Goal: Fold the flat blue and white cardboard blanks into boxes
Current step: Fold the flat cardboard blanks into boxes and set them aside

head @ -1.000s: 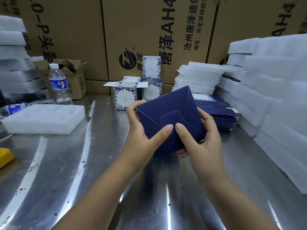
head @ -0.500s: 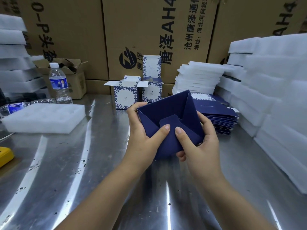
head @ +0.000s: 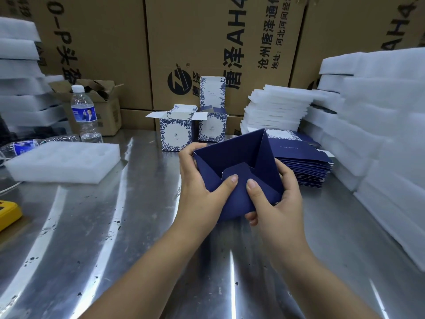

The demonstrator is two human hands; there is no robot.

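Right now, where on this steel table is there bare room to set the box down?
Free: the steel table in front of the foam tray and around both forearms. Crowded: the back edge with the two folded boxes, the blank stack, and the foam sheets lining the right side.

left hand point(head: 202, 192): mine, bare, no glove, no ring that shows, no watch or band at the wrist
left thumb: nail short, rounded, unpainted, a pale edge at its tip
left forearm: bare along all that shows, down to the lower edge of the view; no sleeve on it
right hand point(head: 276, 199): mine, bare too, no glove, no ring that shows
right thumb: nail short, plain, without polish
right forearm: bare, no sleeve, no bracelet or watch
other fingers: mostly hidden, their nails not to be told
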